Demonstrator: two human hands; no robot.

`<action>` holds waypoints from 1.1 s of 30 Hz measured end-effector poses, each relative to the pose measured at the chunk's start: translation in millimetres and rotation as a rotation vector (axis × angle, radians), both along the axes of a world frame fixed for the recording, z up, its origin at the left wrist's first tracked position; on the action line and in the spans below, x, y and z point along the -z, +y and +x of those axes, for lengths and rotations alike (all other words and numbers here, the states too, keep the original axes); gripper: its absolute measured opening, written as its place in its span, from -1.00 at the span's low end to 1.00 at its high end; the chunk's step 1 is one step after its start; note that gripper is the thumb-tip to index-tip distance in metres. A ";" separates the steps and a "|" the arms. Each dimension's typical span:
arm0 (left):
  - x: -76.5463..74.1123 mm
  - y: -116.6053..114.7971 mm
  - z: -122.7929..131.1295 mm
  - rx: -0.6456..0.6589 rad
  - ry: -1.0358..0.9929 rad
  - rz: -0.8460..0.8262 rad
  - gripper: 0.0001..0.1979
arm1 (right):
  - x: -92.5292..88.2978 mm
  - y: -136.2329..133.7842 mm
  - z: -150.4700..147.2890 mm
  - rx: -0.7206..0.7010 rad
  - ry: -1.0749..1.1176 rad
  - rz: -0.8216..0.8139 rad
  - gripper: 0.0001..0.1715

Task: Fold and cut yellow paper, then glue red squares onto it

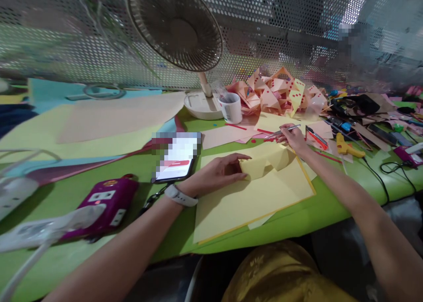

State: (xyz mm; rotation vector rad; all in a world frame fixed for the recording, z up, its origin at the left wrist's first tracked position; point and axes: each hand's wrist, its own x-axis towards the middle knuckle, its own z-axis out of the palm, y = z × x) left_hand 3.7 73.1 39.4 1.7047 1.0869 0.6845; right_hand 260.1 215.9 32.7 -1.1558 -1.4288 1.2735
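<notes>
My left hand [220,172] rests on a folded yellow paper piece [264,161], fingers pressed along its left edge and holding it down. The piece lies on larger yellow sheets [251,200] spread on the green table [317,214]. My right hand [292,139] hovers just beyond the folded piece and is closed around a thin silver tool [287,129] that points left. A white band sits on my left wrist [181,195].
A desk fan [178,28] and a white cup [231,108] stand behind. A phone [176,158] lies left of my left hand. Folded paper shapes with red dots [277,92] pile at the back. A yellow glue gun [346,147], cutter [315,136], cables and a purple device [105,203] lie around.
</notes>
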 end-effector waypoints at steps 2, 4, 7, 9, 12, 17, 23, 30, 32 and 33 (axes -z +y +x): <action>0.5 0.4 -0.3 0.005 0.004 0.002 -0.47 | 1.1 0.0 -0.1 -0.007 0.016 -0.006 -0.82; 0.7 0.7 -0.6 0.008 0.011 0.005 -0.47 | 2.1 -0.4 -0.4 -0.010 0.030 -0.014 -0.83; 0.8 0.9 -1.2 0.008 0.008 0.012 -0.47 | 3.0 -0.9 -0.8 -0.009 0.034 -0.019 -0.79; 0.6 1.0 -1.4 0.011 0.021 0.021 -0.45 | 3.2 -0.7 -0.6 -0.010 0.026 -0.009 -0.75; 0.3 0.8 -1.3 0.007 0.051 0.029 -0.44 | 3.6 0.4 0.5 -0.019 0.015 0.025 -0.69; 1.1 1.3 -1.5 0.012 0.046 0.037 -0.45 | 6.9 3.0 1.6 -0.020 0.016 0.030 -0.64; 1.5 1.4 -1.6 0.017 0.035 0.029 -0.47 | 10.1 2.6 -0.4 -0.040 0.033 0.023 -0.63; 0.6 0.0 -0.7 0.008 0.030 0.043 -0.48 | 8.0 -0.1 0.0 -0.069 0.020 0.045 -0.66; 0.1 0.0 -0.6 0.008 0.032 0.046 -0.48 | 7.7 -0.1 0.5 -0.073 0.011 0.066 -0.65; -0.3 -0.1 -0.5 0.008 0.033 0.043 -0.48 | 7.7 -0.2 0.7 -0.074 0.006 0.075 -0.65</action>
